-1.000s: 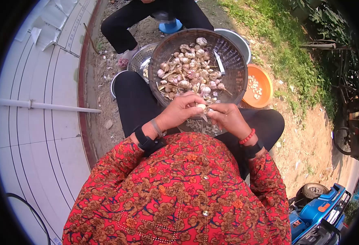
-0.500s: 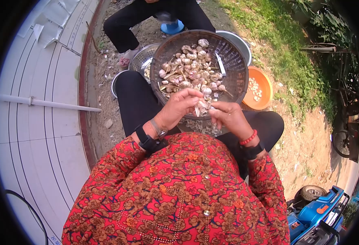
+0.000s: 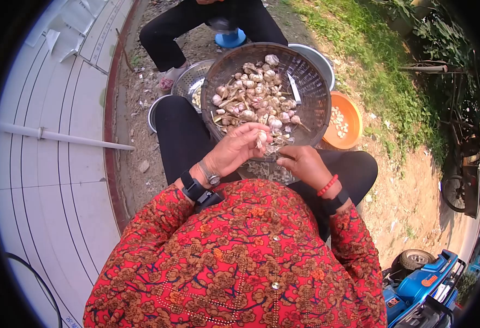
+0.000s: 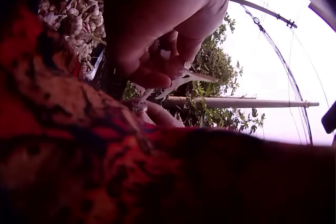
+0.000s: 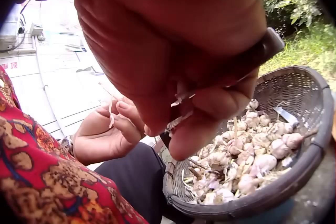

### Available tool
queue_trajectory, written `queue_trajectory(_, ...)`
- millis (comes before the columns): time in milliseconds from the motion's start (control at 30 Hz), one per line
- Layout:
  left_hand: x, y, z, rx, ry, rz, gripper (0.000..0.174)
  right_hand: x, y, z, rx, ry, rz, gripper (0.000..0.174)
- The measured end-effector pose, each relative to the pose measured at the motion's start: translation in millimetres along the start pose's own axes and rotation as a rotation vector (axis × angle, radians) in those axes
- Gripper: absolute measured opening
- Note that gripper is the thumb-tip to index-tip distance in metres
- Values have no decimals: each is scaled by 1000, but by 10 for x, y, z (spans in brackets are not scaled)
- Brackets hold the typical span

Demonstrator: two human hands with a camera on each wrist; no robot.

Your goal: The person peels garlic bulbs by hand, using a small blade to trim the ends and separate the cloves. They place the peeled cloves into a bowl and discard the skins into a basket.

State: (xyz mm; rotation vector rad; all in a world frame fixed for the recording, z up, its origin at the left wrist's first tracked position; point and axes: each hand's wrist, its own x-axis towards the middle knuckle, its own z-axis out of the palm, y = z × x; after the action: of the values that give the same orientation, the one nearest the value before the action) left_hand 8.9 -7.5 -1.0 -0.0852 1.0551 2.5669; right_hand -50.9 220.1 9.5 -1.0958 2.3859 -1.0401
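My left hand (image 3: 237, 148) is raised over the near rim of a dark woven basket (image 3: 321, 123), pinching a garlic piece (image 3: 261, 139) in its fingertips. Pale papery skin (image 4: 181, 83) trails from those fingers in the left wrist view. Just to the right, apart from it, my right hand (image 3: 308, 167) curls round a small knife (image 5: 274, 41); its dark handle end sticks out past the fingers, and most of the blade is hidden. Bits of skin cling near the right fingertips. Many garlic bulbs (image 3: 248, 101) fill the basket's middle.
Another knife (image 3: 294, 87) lies against the basket's inner right side. An orange bowl (image 3: 353, 112) with peeled cloves stands right of the basket, a metal colander (image 3: 182, 82) left, a grey basin (image 3: 327, 71) behind. Opposite sits another person (image 3: 166, 41). Peelings (image 3: 267, 170) lie below my hands.
Both hands were together at the garlic; now they are apart, the right hand having drawn down and away. The left hand has turned palm-up a little, keeping the garlic piece.
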Motion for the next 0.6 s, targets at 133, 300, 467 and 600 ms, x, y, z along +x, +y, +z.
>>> queue_trajectory(133,-25,45,78,60,16,-4,30,-32,-117,-137,427,111,390,28)
queue_trajectory(300,-23,30,152,318,48,11,26,-36,-300,-263,677,45,278,26)
queue_trajectory(467,-41,0,181,473,20,47,25,-81,-419,-248,551,-20,282,27)
queue_trajectory(600,-39,-19,227,687,-14,139,22,-101,-395,-260,536,-107,293,26)
